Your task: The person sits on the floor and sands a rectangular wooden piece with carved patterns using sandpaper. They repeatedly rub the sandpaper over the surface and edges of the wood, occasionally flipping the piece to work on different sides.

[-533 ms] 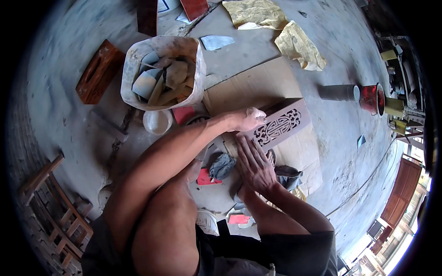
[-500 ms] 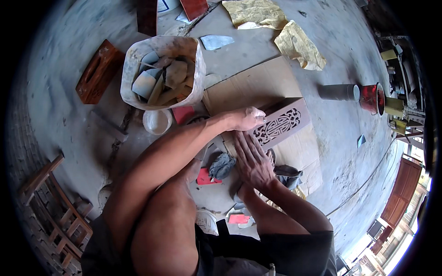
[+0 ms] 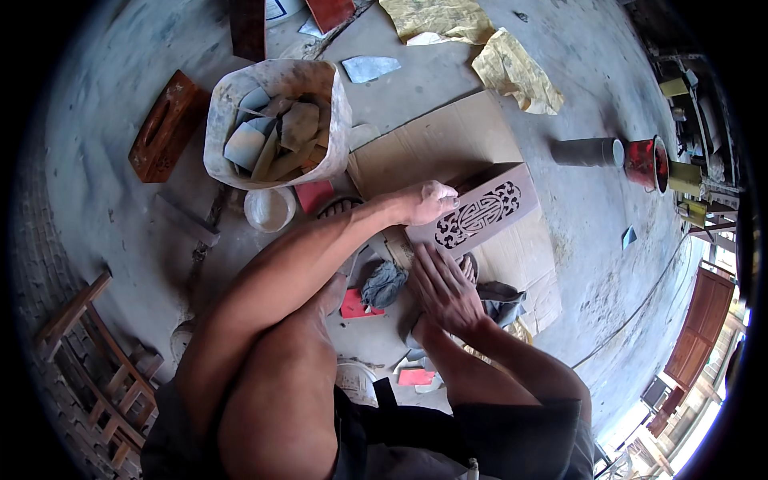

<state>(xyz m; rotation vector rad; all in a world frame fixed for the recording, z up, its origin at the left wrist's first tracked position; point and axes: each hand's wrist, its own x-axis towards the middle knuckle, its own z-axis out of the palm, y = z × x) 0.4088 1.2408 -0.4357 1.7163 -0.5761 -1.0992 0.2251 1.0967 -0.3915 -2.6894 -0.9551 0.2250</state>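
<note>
A box point(image 3: 512, 226) of brownish-grey wood, with a pierced round pattern in its face, is tilted above the cardboard. My left hand point(image 3: 432, 203) is closed on its upper left edge, the fingers curled over the rim. My right hand point(image 3: 448, 292) lies flat along the lower left edge of the patterned face, fingers stretched out and side by side. Whether anything thin lies beneath that palm is hidden. Close to the right hand, a crumpled dark grey rag point(image 3: 384, 285) rests partly on a red sheet point(image 3: 356, 306).
Flattened cardboard point(image 3: 448, 132) lies beneath the box. To the left stand a whitish tub point(image 3: 340, 140) of sandpaper-like pieces, a small white bowl point(image 3: 270, 210) and a reddish-brown wooden box point(image 3: 168, 124). A grey cylinder point(image 3: 586, 152) and a red bucket point(image 3: 642, 166) are at right.
My right hand has slid down off the left end of the patterned face to its lower edge, uncovering that end. The box has shifted slightly; my left hand keeps its grip.
</note>
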